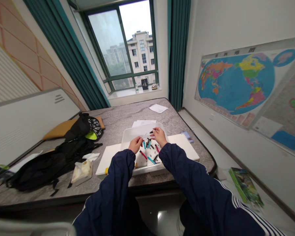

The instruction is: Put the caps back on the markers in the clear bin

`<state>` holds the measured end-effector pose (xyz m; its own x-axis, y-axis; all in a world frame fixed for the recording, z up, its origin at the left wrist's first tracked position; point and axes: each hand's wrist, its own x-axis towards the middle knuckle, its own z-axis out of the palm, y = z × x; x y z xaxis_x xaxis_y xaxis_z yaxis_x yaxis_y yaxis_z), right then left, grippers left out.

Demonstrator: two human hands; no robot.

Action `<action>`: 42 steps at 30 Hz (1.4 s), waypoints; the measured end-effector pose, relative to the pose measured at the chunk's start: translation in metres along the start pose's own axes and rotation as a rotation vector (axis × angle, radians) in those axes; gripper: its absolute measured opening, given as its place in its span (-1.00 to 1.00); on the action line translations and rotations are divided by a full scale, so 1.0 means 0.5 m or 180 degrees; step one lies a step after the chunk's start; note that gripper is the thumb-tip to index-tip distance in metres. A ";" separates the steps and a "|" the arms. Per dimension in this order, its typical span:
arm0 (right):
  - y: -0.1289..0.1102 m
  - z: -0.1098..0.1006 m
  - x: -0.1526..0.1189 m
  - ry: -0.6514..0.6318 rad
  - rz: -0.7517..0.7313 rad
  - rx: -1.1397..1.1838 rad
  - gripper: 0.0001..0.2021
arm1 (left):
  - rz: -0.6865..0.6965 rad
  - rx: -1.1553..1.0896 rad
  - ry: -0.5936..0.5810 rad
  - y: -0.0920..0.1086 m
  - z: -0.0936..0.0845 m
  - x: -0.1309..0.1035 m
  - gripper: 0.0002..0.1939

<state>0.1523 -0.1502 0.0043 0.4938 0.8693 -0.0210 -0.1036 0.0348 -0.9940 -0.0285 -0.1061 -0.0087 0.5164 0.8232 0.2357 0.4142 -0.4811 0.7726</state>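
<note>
A white plastic tray (127,139) holds several loose pen parts, among them a red piece (143,155), a teal piece (151,160) and small black pieces (155,157). Over the tray's left side, my left hand (136,144) has its fingers pinched round a thin light-coloured stick (144,135). To its right, my right hand (159,135) is closed on a small dark piece (151,132), held between thumb and fingers above the tray. The two hands are apart.
White boxes (108,158) lie under the tray. A tissue pack (82,172) and a black backpack (46,167) are on the left. Papers (158,108) lie behind. At the right edge is a blurred bluish item (187,136).
</note>
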 end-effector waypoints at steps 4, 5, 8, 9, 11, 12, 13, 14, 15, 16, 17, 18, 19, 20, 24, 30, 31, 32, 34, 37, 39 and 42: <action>0.015 -0.001 0.001 0.0123 -0.0332 -0.1012 -0.77 | -0.0016 -0.0009 0.0011 0.005 -0.001 -0.001 -0.65; 0.017 -0.001 -0.001 0.0070 -0.0454 -0.1240 -0.75 | -0.0010 -0.0009 0.0013 0.006 -0.001 -0.001 -0.66; 0.016 0.004 -0.013 -0.0378 -0.0717 -0.1483 -0.77 | 0.0031 -0.0011 -0.0043 0.006 -0.001 -0.002 -0.66; 0.014 0.005 -0.017 -0.0547 -0.0745 -0.1457 -0.79 | 0.0057 -0.0011 -0.0085 0.005 0.000 -0.003 -0.66; 0.008 0.007 -0.023 -0.0745 -0.0720 -0.1326 -0.83 | 0.0113 -0.0001 -0.0201 0.003 0.001 -0.003 -0.66; 0.005 0.006 -0.024 -0.0753 -0.0679 -0.1229 -0.84 | 0.0128 0.0008 -0.0250 0.002 0.002 -0.004 -0.65; 0.003 0.005 -0.024 -0.0707 -0.0635 -0.1137 -0.84 | 0.0132 0.0019 -0.0285 0.001 0.003 -0.004 -0.65; 0.001 0.004 -0.023 -0.0604 -0.0601 -0.1070 -0.83 | 0.0127 0.0030 -0.0293 0.001 0.003 -0.004 -0.65; 0.000 0.001 -0.021 -0.0441 -0.0591 -0.1048 -0.83 | 0.0113 0.0037 -0.0271 0.001 0.003 -0.004 -0.64; 0.000 -0.001 -0.018 -0.0239 -0.0609 -0.1089 -0.84 | 0.0095 0.0040 -0.0224 0.001 0.003 -0.004 -0.64; 0.001 -0.003 -0.016 -0.0035 -0.0638 -0.1195 -0.82 | 0.0079 0.0038 -0.0163 0.001 0.002 -0.004 -0.64; 0.002 -0.005 -0.014 0.0114 -0.0652 -0.1339 -0.77 | 0.0065 0.0032 -0.0104 0.002 0.002 -0.004 -0.64; 0.005 -0.006 -0.012 0.0160 -0.0636 -0.1474 -0.74 | 0.0055 0.0023 -0.0063 0.003 0.001 -0.004 -0.64; 0.008 -0.006 -0.012 0.0082 -0.0595 -0.1561 -0.74 | 0.0052 0.0015 -0.0043 0.004 0.001 -0.004 -0.63; 0.021 0.000 -0.013 -0.0596 -0.0515 -0.1366 -0.74 | 0.0111 -0.0030 -0.0220 0.006 0.001 -0.006 -0.62; 0.020 -0.003 -0.006 -0.0478 -0.0737 -0.1227 -0.73 | 0.0096 -0.0108 -0.0448 0.000 0.006 -0.005 -0.60; 0.018 -0.005 -0.003 -0.0260 -0.0707 -0.1180 -0.71 | 0.0079 -0.0103 -0.0406 -0.001 0.006 -0.004 -0.60; 0.016 -0.008 -0.001 -0.0037 -0.0660 -0.1142 -0.71 | 0.0068 -0.0088 -0.0346 -0.003 0.006 -0.003 -0.61; 0.014 -0.014 0.002 0.0314 -0.0626 -0.1156 -0.70 | 0.0032 -0.0026 -0.0184 -0.006 0.004 -0.002 -0.62; 0.014 -0.018 0.000 0.0595 -0.0900 -0.1482 -0.53 | -0.0108 0.0062 0.0136 -0.007 0.000 -0.001 -0.63; 0.014 -0.016 -0.005 0.0583 -0.0984 -0.1769 -0.51 | -0.0195 -0.0003 0.0292 -0.007 -0.002 0.000 -0.62; 0.011 -0.006 -0.017 0.0000 -0.0720 -0.2010 -0.67 | -0.0178 -0.0245 0.0312 -0.008 -0.001 0.002 -0.62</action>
<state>0.1499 -0.1590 -0.0013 0.4439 0.8745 0.1954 0.5276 -0.0788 -0.8458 -0.0301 -0.1029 -0.0113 0.4170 0.8754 0.2446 0.3795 -0.4122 0.8283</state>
